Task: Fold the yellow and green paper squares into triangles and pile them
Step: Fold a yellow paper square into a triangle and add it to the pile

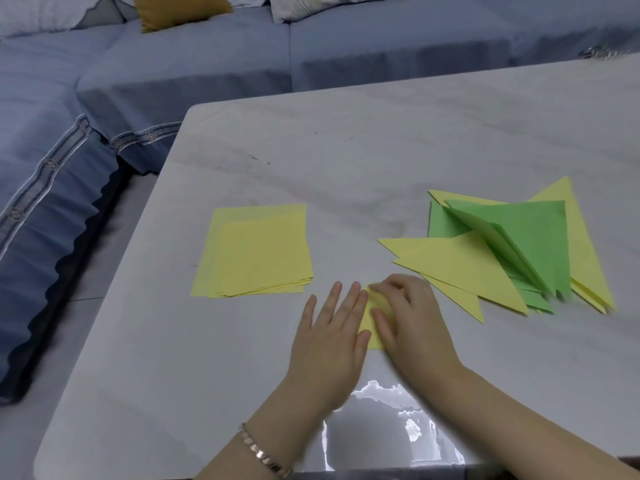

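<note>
Left hand (329, 337) fingers flat, right hand (414, 317) fingers curled on one yellow sheet (370, 320); one square stack (256, 251) beside

On the surface (346, 150), left hand (332, 327) and right hand (412, 317) press a yellow paper (373, 336) between the stack of yellow squares (256, 251) and the pile of folded triangles (502, 251).

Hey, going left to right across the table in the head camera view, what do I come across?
Stack of yellow squares → left hand → yellow paper being folded → right hand → pile of yellow and green triangles.
</note>
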Demonstrator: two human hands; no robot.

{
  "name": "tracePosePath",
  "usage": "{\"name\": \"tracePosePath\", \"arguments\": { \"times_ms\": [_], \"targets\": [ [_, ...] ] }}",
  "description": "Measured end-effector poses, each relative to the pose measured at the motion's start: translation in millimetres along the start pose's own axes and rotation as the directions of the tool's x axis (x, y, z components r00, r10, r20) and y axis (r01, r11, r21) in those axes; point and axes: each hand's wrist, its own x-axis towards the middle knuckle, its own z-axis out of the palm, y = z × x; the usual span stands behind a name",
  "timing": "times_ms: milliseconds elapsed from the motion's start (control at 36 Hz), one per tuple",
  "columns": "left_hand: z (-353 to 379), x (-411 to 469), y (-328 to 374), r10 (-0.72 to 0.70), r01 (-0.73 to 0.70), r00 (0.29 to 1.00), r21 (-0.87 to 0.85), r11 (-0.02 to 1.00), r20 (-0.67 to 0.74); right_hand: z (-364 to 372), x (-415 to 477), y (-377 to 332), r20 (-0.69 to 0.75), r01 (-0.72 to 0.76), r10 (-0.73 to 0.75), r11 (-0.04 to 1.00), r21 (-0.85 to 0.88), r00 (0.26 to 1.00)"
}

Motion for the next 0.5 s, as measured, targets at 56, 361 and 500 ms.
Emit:
{"name": "tracePosePath", "arguments": {
  "times_ms": [56, 361, 500],
  "targets": [
    [1, 1, 0, 0.006, -0.006, 1.000, -0.003, 1.000, 0.002, -8, -17, -5, 0.088, 0.152, -0.153, 0.988, 0.020, 0.984],
    [2, 1, 3, -0.008, 0.008, 1.000, -0.042, 0.999, -0.013, -73, -65, 43, 0.332, 0.237, -0.166, 0.953, -0.188, 0.929],
    [3, 1, 3, -0.009, 0.008, 1.000, -0.051, 0.999, -0.010, -79, -66, 39, 0.254, 0.117, -0.057, 0.967, -0.228, 0.966]
  ]
}}
